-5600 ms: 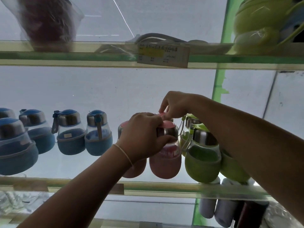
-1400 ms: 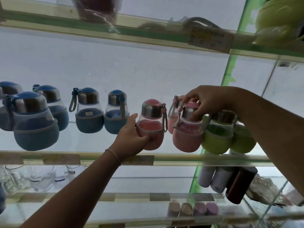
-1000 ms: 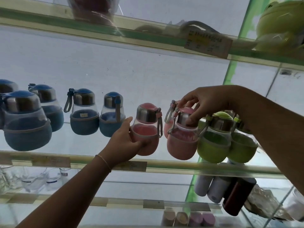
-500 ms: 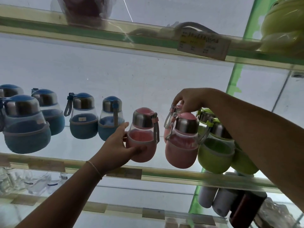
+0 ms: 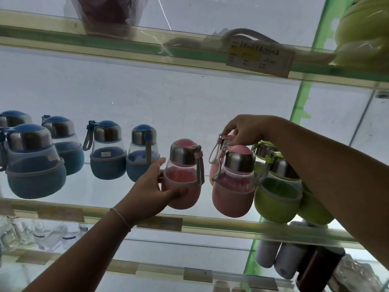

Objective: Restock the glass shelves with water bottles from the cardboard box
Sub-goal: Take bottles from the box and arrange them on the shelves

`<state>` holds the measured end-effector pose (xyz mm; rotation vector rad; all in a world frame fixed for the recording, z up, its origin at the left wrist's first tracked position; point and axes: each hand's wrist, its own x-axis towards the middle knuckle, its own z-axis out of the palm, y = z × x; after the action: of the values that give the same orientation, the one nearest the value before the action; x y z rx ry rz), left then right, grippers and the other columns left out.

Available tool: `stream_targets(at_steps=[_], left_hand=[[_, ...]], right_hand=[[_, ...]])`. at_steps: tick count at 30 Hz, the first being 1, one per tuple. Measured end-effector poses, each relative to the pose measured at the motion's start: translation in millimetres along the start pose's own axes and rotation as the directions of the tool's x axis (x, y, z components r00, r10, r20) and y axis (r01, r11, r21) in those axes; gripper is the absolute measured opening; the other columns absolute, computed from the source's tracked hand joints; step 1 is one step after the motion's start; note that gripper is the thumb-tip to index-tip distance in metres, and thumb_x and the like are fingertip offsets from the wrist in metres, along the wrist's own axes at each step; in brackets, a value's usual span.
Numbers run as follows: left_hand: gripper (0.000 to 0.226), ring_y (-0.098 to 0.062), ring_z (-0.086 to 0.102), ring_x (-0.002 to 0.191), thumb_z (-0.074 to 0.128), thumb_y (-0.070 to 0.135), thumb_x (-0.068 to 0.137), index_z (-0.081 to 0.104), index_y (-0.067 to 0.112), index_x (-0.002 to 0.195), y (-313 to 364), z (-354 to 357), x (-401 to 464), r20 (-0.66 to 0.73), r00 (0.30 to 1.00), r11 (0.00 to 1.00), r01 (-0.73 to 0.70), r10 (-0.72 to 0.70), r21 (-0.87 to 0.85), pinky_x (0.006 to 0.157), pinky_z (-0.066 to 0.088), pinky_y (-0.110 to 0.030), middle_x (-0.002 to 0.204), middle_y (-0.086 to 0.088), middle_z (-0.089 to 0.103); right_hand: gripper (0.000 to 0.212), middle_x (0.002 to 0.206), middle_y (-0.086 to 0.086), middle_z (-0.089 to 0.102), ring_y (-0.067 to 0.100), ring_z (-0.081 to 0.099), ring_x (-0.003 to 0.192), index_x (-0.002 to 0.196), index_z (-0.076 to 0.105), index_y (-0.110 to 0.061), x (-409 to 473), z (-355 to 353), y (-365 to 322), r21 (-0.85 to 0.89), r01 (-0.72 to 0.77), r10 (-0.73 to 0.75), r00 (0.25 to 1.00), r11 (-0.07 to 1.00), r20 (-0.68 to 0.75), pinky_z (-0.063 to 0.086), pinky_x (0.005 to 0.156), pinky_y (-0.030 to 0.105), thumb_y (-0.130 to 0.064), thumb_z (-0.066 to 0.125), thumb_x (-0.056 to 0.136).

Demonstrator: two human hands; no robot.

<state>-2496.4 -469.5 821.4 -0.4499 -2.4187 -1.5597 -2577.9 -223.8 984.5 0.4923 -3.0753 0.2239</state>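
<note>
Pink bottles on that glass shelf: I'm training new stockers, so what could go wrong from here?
1. The right hand pinches only the top of the rear pink bottle; it might slip.
2. That forearm crosses close above the green bottles, which sit near the shelf edge and could get nudged off.
3. The left hand grips the front pink bottle low; it may tip.

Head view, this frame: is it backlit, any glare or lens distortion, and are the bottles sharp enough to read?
Head view: bright white backing leaves both hands dim; pink bottle stays sharp; wide-angle lens bows the upper glass shelf; its price label is too soft to read; glare streaks the plastic bag above.
</note>
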Motion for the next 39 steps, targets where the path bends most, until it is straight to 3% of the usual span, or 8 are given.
stream_targets(at_steps=[4, 7, 11, 17, 22, 25, 33, 39], left_hand=[[0.109, -0.019, 0.055, 0.122, 0.080, 0.059, 0.056, 0.026, 0.028, 0.146, 2.7, -6.2, 1.2, 0.047, 0.998, 0.996, 0.051, -0.048, -0.071, 0.097, 0.051, -0.045, 0.133, 0.001, 0.058], [0.113, -0.020, 0.055, 0.123, 0.084, 0.057, 0.052, 0.028, 0.025, 0.144, 7.9, -11.3, 1.3, 0.029, 0.998, 0.994, 0.062, -0.060, -0.087, 0.093, 0.054, -0.038, 0.141, -0.001, 0.049], [0.109, -0.021, 0.051, 0.127, 0.085, 0.056, 0.054, 0.033, 0.020, 0.143, 11.9, -7.4, -2.8, -0.051, 0.996, 0.997, 0.070, -0.068, 0.032, 0.099, 0.050, -0.041, 0.140, -0.003, 0.052], [0.094, -0.017, 0.050, 0.125, 0.084, 0.037, 0.067, 0.037, 0.015, 0.144, 24.0, 4.3, -22.4, -0.209, 0.978, 0.970, 0.058, -0.008, 0.235, 0.101, 0.044, -0.030, 0.141, -0.005, 0.051], [0.070, -0.005, 0.048, 0.107, 0.077, 0.038, 0.075, 0.047, 0.015, 0.134, 36.5, 16.2, -41.9, -0.262, 0.963, 0.956, 0.025, 0.055, 0.293, 0.085, 0.039, -0.015, 0.132, -0.001, 0.056], [0.062, -0.006, 0.050, 0.106, 0.077, 0.039, 0.076, 0.050, 0.021, 0.128, 34.7, 17.2, -44.9, -0.259, 0.965, 0.970, 0.030, 0.035, 0.243, 0.088, 0.042, -0.018, 0.128, 0.002, 0.059], [0.092, -0.026, 0.043, 0.132, 0.077, 0.033, 0.076, 0.024, 0.011, 0.148, 41.5, 1.6, -29.9, -0.160, 0.950, 0.963, 0.265, -0.268, -0.042, 0.107, 0.040, -0.043, 0.149, -0.012, 0.039], [0.083, -0.027, 0.053, 0.117, 0.077, 0.017, 0.078, 0.028, 0.006, 0.144, 36.1, -1.7, -7.9, -0.037, 0.908, 0.868, 0.388, -0.418, -0.309, 0.104, 0.042, -0.043, 0.127, -0.009, 0.054]], right_hand=[[0.048, 0.124, -0.001, 0.058, 0.020, 0.056, 0.113, 0.129, 0.062, -0.023, -9.8, -7.7, -8.1, 0.036, 0.033, -0.031, 0.998, 0.999, -0.046, 0.049, 0.093, 0.035, -0.031, 0.075, 0.084], [0.041, 0.126, -0.003, 0.063, 0.014, 0.059, 0.114, 0.124, 0.064, -0.030, -19.6, -10.6, -24.4, 0.154, 0.212, -0.192, 0.972, 0.965, -0.134, 0.049, 0.090, 0.030, -0.019, 0.073, 0.086], [0.060, 0.138, -0.014, 0.057, 0.002, 0.049, 0.127, 0.126, 0.061, -0.041, -29.2, -1.4, -57.1, 0.161, 0.397, -0.402, 0.916, 0.904, 0.002, 0.043, 0.101, 0.028, 0.002, 0.065, 0.085], [0.081, 0.136, -0.016, 0.058, 0.005, 0.051, 0.126, 0.133, 0.058, -0.039, -27.3, 10.2, -76.4, 0.083, 0.430, -0.436, 0.895, 0.899, 0.093, 0.052, 0.098, 0.041, 0.020, 0.054, 0.077], [0.067, 0.128, -0.017, 0.063, 0.004, 0.058, 0.115, 0.129, 0.061, -0.040, -20.1, 10.6, -79.6, 0.076, 0.442, -0.448, 0.889, 0.894, 0.091, 0.052, 0.097, 0.038, 0.005, 0.072, 0.081], [0.065, 0.128, -0.015, 0.064, 0.005, 0.060, 0.109, 0.132, 0.058, -0.041, -14.3, 12.2, -84.0, 0.012, 0.433, -0.433, 0.898, 0.901, 0.085, 0.052, 0.095, 0.035, -0.004, 0.076, 0.081], [0.057, 0.130, -0.003, 0.057, 0.013, 0.048, 0.099, 0.140, 0.051, -0.029, -4.9, 10.2, -98.5, -0.314, 0.320, -0.318, 0.946, 0.894, 0.057, 0.042, 0.088, 0.030, -0.044, 0.067, 0.088], [0.059, 0.113, 0.003, 0.068, 0.023, 0.061, 0.102, 0.115, 0.069, -0.017, 10.8, 9.3, -99.6, -0.396, 0.224, -0.233, 0.972, 0.891, 0.027, 0.051, 0.085, 0.035, -0.064, 0.063, 0.080]])
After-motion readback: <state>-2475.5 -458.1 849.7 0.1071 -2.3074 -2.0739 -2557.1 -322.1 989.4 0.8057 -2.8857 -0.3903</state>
